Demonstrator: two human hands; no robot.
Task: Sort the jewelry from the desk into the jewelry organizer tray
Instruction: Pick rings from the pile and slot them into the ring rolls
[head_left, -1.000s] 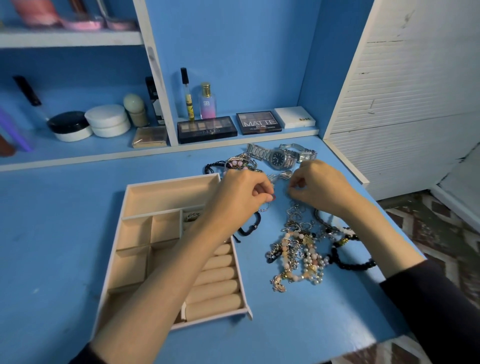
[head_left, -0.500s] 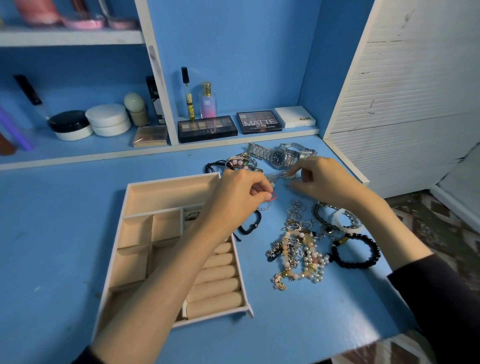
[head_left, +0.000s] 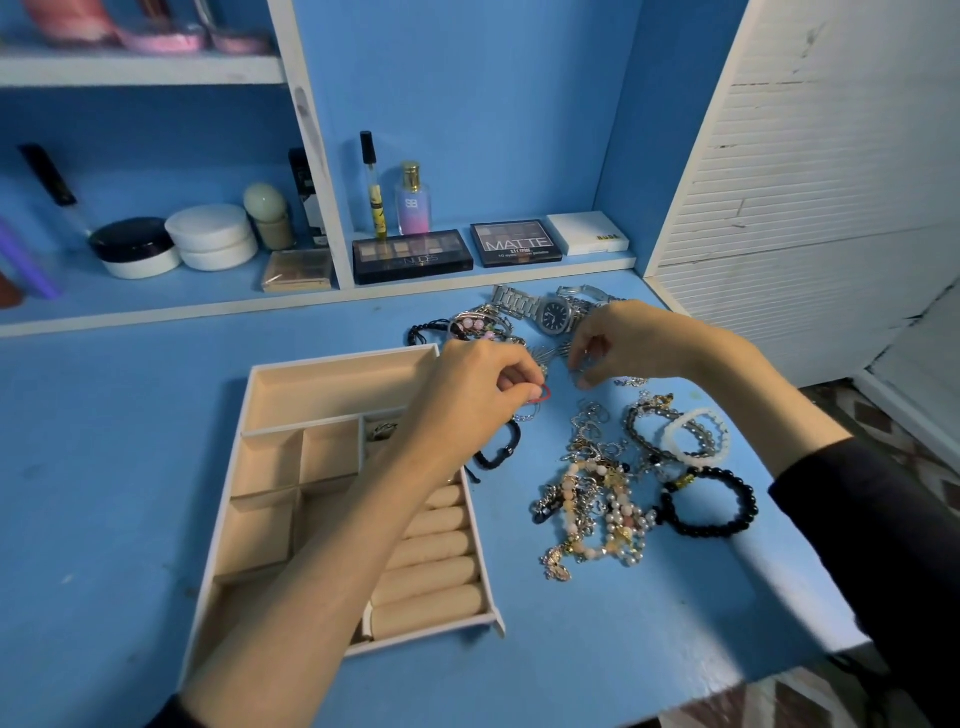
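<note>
A beige jewelry organizer tray (head_left: 249, 447) lies on the blue desk, with several compartments and ring rolls. One small metal piece (head_left: 383, 431) sits in a compartment. My left hand (head_left: 472, 395) reaches across the tray and pinches a small red ring (head_left: 543, 393). My right hand (head_left: 634, 340) pinches a thin silver piece (head_left: 576, 373) above the desk. A tangled pile of bead and chain jewelry (head_left: 597, 499) lies right of the tray, with a black bead bracelet (head_left: 711, 506), a white bracelet (head_left: 696, 434) and a silver watch (head_left: 553, 312).
A low shelf behind the desk holds makeup palettes (head_left: 413, 255), small perfume bottles (head_left: 413, 200) and cream jars (head_left: 210, 236). A white slatted panel (head_left: 810, 182) stands at the right. The desk's front right edge (head_left: 779, 670) drops off to patterned floor.
My right hand has moved back and to the right, uncovering the white and black bracelets. My left hand has stayed near the tray's far right corner, with the red ring now showing at its fingertips.
</note>
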